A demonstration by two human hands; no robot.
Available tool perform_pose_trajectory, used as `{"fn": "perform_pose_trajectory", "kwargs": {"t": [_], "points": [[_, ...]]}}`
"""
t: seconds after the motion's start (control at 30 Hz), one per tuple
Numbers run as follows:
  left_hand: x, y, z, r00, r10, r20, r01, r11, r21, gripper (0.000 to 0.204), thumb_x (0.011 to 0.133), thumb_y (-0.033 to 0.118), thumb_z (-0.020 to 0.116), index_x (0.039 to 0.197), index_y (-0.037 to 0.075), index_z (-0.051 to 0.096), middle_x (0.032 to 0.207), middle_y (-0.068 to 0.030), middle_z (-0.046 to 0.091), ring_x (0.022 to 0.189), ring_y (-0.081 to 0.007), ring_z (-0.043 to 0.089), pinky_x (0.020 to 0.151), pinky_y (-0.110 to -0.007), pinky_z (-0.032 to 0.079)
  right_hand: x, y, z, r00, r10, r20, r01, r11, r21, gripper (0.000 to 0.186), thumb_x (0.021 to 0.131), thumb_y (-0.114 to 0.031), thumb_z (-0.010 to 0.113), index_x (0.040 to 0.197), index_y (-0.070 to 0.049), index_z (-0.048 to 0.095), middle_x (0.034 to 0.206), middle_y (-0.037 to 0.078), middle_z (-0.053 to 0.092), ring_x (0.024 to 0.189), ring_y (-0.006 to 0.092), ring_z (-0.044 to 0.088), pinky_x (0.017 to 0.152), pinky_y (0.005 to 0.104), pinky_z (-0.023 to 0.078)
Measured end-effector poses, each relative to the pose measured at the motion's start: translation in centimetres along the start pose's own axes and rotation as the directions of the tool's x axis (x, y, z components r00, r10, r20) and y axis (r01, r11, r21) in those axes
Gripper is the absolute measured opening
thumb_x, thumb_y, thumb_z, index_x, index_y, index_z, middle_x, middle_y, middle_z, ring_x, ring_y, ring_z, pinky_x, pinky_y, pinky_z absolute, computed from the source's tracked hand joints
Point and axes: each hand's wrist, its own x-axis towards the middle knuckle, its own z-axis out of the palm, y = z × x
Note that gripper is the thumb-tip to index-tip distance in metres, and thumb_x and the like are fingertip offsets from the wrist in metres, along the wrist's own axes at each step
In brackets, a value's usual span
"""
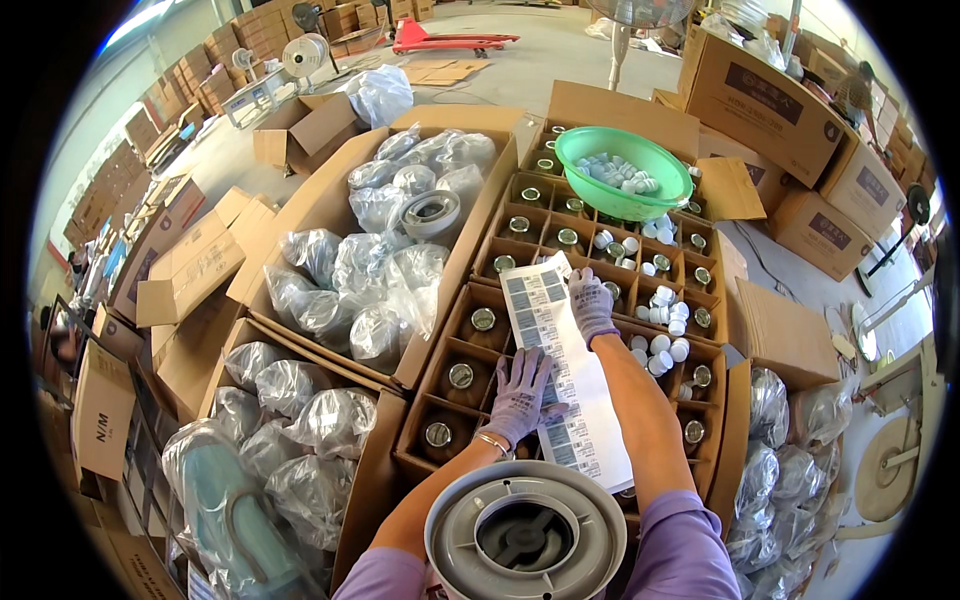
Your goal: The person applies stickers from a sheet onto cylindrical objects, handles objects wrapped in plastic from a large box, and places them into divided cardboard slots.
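My left hand, in a pale grey-lilac glove, lies with fingers spread at the left edge of a long sheet of printed labels. My right hand, gloved alike, has its fingers closed on the sheet's upper right part. The sheet lies over a divided carton of brown bottles with metal tops. Small white caps sit in some compartments beside it. Below my hands, a grey round plastic fixture fills the lower middle of the view and hides part of the carton.
A green bowl of white caps rests on the far bottle carton. Boxes of plastic-wrapped items stand left, more bagged items right. Stacked cartons, fans and a red pallet jack are farther back; a partly hidden person is at right.
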Motion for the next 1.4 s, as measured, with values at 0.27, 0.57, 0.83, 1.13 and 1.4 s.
{"fn": "perform_pose_trajectory", "kwargs": {"t": [0.27,0.57,0.83,1.13,1.4], "points": [[0.2,0.2,-0.4,0.999,-0.022,0.035,0.023,0.999,-0.029,0.090,0.075,0.056,0.069,0.145,0.010,0.033,0.150,-0.0188,0.029,0.140,-0.0405,0.024,0.115,-0.060,0.014,-0.1,0.5,0.8,0.997,-0.036,-0.071,0.043,0.994,0.104,0.007,0.087,-0.014,0.055,0.092,-0.012,0.058,0.093,0.009,0.056,0.080,0.0249,0.066,0.063,0.0368,0.056],[0.0,0.0,0.1,1.000,-0.002,0.000,0.002,1.000,0.008,0.095,0.079,0.063,0.063,0.147,0.006,0.031,0.152,-0.0208,0.028,0.142,-0.0401,0.023,0.115,-0.060,0.012,-1.8,1.0,0.6,0.994,-0.048,-0.099,0.066,0.981,0.183,0.013,0.085,-0.017,0.064,0.096,-0.012,0.063,0.098,0.009,0.055,0.086,0.0259,0.063,0.069,0.0377,0.055],[-0.1,-0.2,0.7,1.000,-0.025,0.012,0.025,1.000,0.010,0.096,0.077,0.064,0.064,0.147,0.006,0.031,0.152,-0.0190,0.028,0.142,-0.0376,0.022,0.115,-0.060,0.013,-2.1,0.2,-1.5,0.983,0.180,-0.018,-0.133,0.788,0.601,0.016,0.081,-0.019,0.069,0.093,-0.009,0.065,0.099,0.009,0.058,0.089,0.0301,0.062,0.073,0.0399,0.051],[0.6,0.6,-3.7,0.983,-0.065,0.174,0.098,0.977,-0.190,0.080,0.079,0.053,0.068,0.140,0.006,0.044,0.147,-0.0200,0.035,0.139,-0.0412,0.025,0.113,-0.064,0.015,-9.0,0.0,-16.6,0.797,0.429,0.425,-0.262,-0.389,0.884,0.006,0.085,-0.006,0.071,0.088,-0.006,0.065,0.068,-0.002,0.058,0.053,0.0059,0.050,0.048,0.0197,0.038],[-10.0,7.6,-16.8,0.900,0.144,-0.411,-0.217,-0.670,-0.710,0.076,0.086,0.064,0.052,0.121,-0.004,0.053,0.138,-0.0301,0.044,0.128,-0.0426,0.046,0.110,-0.051,0.038,-21.9,2.6,-35.8,0.768,0.395,0.504,-0.173,-0.630,0.757,0.008,0.092,-0.013,0.065,0.091,-0.006,0.062,0.073,-0.002,0.055,0.054,0.0052,0.045,0.047,0.0214,0.037]]}}
